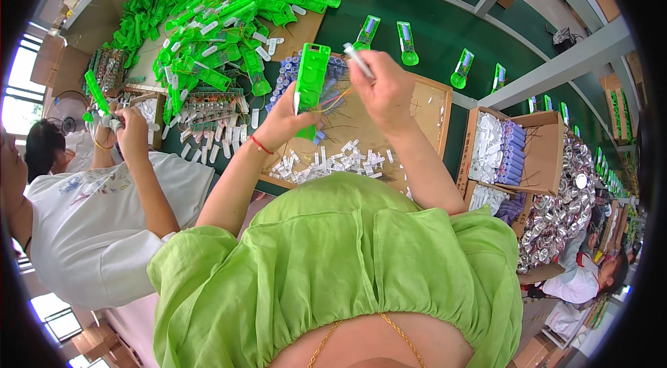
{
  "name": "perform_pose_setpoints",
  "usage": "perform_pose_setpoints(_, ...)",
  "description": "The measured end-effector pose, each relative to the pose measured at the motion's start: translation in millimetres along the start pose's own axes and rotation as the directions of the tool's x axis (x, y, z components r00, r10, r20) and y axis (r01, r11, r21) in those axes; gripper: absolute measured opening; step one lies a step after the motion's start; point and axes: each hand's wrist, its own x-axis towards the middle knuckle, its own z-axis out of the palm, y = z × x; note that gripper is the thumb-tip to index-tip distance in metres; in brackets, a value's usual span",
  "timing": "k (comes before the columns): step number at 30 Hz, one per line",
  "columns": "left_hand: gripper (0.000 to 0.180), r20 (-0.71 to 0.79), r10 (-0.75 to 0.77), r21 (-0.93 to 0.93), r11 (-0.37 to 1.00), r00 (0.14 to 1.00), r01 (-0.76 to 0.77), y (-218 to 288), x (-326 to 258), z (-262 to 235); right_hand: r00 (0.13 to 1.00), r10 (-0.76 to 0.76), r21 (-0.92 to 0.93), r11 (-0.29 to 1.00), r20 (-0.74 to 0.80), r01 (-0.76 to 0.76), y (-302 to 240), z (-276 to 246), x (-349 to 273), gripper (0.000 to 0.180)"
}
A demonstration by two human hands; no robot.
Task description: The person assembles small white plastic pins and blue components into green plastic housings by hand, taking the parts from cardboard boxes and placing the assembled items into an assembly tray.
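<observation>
L hand grips the green shell over the tray, thumb across its low part; R hand pinches a white stick just R of the shell's top, not touching. Step looks like work on 1 shell w/ both hands; next move prob. calls for a steady L hand & care w/ the thin wires, whose ends I can't make out. White bits lie toward the tray's near edge, blue cells at its far L corner; more shells sit past it on the desk.
</observation>
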Motion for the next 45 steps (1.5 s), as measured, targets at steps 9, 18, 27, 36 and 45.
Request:
perform_pose_setpoints(9, 0.053, -0.031, 0.021, 0.463, 0.886, 0.999, -0.004, -6.6, -42.5, 36.5, 0.962, -0.256, -0.247, 0.930, 0.091, 0.271, -14.2, 10.1, -2.7, 0.035)
perform_pose_setpoints(18, 0.040, 0.159, 0.054, 0.678, 0.720, 0.986, -0.149, 9.3, -50.6, 14.8, 0.567, 0.218, 0.318, 0.645, 0.795, -0.695, -16.7, -5.0, -15.8, 0.086)
perform_pose_setpoints(27, 0.089, -0.058, 0.032, 0.290, 0.957, 0.998, -0.014, 4.8, -31.0, 0.0, 0.780, 0.476, 0.670, 0.426, 0.406, -0.608, -12.4, 18.2, -20.7, 0.056)
perform_pose_setpoints(36, 0.073, -0.223, 0.109, 0.176, 0.982, 0.969, -0.070, -17.5, -22.5, 12.2, 0.741, 0.501, 0.452, 0.587, 0.448, -0.671, -37.8, 31.2, -40.3, 0.023)
perform_pose_setpoints(45, 0.037, -0.411, 0.147, 0.091, 0.989, 0.900, -0.120, -58.9, -16.2, -6.1, 0.946, 0.165, 0.260, 0.936, 0.277, -0.239, -44.0, 52.6, -85.4, 0.009)
